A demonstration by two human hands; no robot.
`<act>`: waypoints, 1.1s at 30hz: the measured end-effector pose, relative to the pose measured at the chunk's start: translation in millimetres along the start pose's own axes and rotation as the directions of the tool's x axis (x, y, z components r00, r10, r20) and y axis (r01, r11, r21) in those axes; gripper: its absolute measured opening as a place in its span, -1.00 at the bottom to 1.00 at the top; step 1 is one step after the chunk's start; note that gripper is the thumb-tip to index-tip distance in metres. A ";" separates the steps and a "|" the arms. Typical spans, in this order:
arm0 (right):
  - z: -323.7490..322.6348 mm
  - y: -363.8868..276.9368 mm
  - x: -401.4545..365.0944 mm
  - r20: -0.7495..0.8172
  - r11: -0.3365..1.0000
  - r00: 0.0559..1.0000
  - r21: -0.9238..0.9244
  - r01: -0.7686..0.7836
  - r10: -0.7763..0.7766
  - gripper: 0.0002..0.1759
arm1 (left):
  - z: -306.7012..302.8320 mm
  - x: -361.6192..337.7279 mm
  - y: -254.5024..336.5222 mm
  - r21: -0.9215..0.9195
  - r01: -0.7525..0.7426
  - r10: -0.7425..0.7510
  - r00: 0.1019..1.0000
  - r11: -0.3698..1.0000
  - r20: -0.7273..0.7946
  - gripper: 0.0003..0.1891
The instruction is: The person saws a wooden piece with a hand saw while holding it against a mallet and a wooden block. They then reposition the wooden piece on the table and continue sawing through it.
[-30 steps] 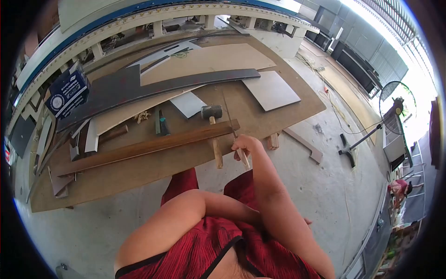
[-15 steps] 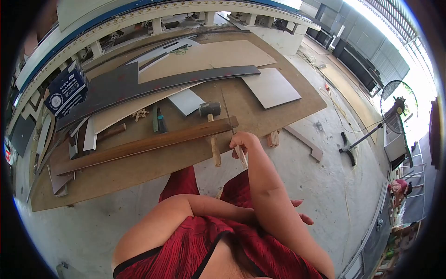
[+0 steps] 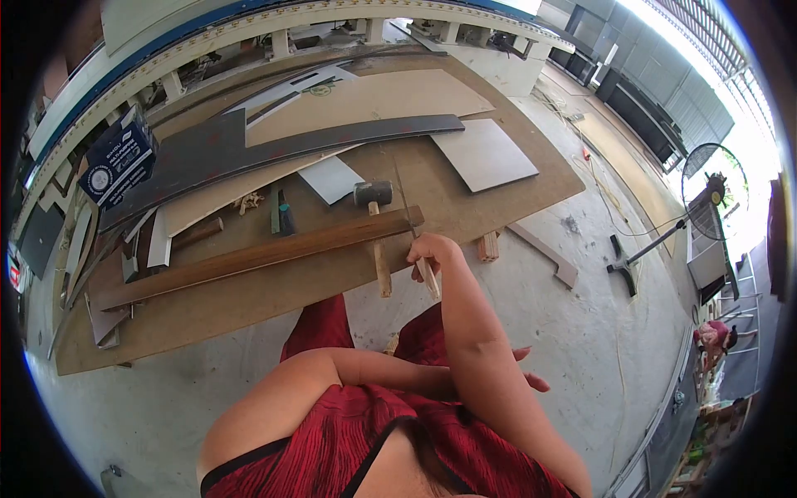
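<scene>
A thin tool with a pale wooden handle (image 3: 430,282) is in my right hand (image 3: 433,247), whose fingers are wrapped round it. That hand is at the right end of a long brown wooden bar (image 3: 274,259), which lies along the near side of the brown board-topped table (image 3: 249,319). Just left of it, a mallet with a dark head (image 3: 374,193) has its wooden handle crossing the bar. My left arm passes beneath my right forearm, and the spread fingers of my left hand (image 3: 534,373) show beyond it; the palm is hidden.
Dark and pale panels (image 3: 485,156) lie across the table with a blue box (image 3: 120,162) at the left. A long machine (image 3: 282,21) stands behind. To the right are a standing fan (image 3: 710,195), cables on the floor, and a distant person (image 3: 716,334).
The view has shifted slightly. My left fingers show a little less and sit slightly farther left; my right hand keeps its hold by the bar's end.
</scene>
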State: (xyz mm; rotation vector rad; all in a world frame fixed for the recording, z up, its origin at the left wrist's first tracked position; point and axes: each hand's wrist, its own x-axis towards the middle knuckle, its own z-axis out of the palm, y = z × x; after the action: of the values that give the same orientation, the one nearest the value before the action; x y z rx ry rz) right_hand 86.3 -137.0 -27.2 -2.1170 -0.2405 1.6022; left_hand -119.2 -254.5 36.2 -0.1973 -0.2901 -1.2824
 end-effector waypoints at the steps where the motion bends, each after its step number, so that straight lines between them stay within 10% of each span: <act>1: 0.0 0.1 -1.1 0.000 1.000 1.000 -0.006 0.002 -0.002 -0.62 | -9.4 1.8 0.9 -0.006 -0.021 0.021 0.998 1.000 0.064 -0.39; 4: -0.1 0.9 1.6 -0.008 1.000 1.000 0.000 -0.003 0.003 -0.63 | -37.8 9.2 3.7 -0.024 -0.046 0.050 0.978 0.999 0.201 -0.38; 12: 0.6 3.7 1.2 -0.037 1.000 0.999 0.009 0.029 -0.029 -0.63 | 16.2 0.4 -1.8 0.005 0.034 -0.033 0.986 0.999 -0.161 -0.38; 24: 6.5 7.2 -3.8 -0.110 0.992 0.988 0.051 0.119 -0.113 -0.66 | -30.7 1.2 -8.7 0.358 -0.073 0.158 0.964 0.931 -0.215 -0.46; 26: 6.1 9.4 -2.7 -0.115 0.985 0.983 0.071 0.155 -0.146 -0.69 | -49.6 -7.1 -5.2 0.718 -0.016 0.257 0.939 0.696 -0.229 -0.48; 28: 1.6 17.0 13.1 -0.077 0.980 0.984 0.107 0.168 -0.161 -0.73 | -71.5 -23.1 3.0 0.984 0.126 0.367 0.916 0.122 -0.163 -0.50; 30: 2.9 20.7 5.5 -0.060 0.970 0.974 0.095 0.224 -0.219 -0.76 | -94.3 -44.4 15.0 0.851 0.258 0.400 0.914 -0.457 -0.062 -0.52; 33: 11.7 19.8 0.3 -0.126 0.960 0.969 0.156 0.231 -0.212 -0.77 | -114.1 -89.7 24.4 0.664 0.437 0.439 0.881 -0.607 -0.178 -0.55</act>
State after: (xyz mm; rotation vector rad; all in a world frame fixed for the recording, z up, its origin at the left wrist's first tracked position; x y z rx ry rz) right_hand 72.6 -151.1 -39.1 -1.9632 -0.2841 1.3260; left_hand -107.0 -200.6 -100.3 2.0593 -0.9856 -0.3044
